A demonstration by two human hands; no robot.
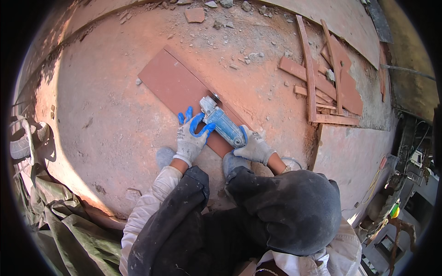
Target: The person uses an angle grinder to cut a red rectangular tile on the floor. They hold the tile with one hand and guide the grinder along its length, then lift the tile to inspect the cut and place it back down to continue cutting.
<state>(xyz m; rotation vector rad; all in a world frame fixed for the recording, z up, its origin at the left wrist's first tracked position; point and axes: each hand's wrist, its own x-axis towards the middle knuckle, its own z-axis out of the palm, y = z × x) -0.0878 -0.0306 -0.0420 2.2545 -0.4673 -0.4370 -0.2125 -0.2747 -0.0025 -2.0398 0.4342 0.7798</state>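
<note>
A blue angle grinder (223, 128) with a grey metal head lies slantwise over a reddish-brown tile (172, 80). Its small disc (215, 97) sits at a long straight line that marks off a narrow strip along the tile's right side. My right hand (256, 148), in a whitish glove with blue fingers, is closed round the grinder's rear end. On the other side, my left hand (190, 138), gloved alike, has its fingers spread over the tile, with the thumb and forefinger curved against the tool's side. The grinder partly covers the tile's near end.
Broken tile strips and boards (322, 83) are piled at the right. Stone rubble (225, 23) is scattered along the far side. A dark green tarp (69, 221) lies crumpled at the lower left, near a tyre (23, 145). My shoes (234, 162) are close to the tile's near end.
</note>
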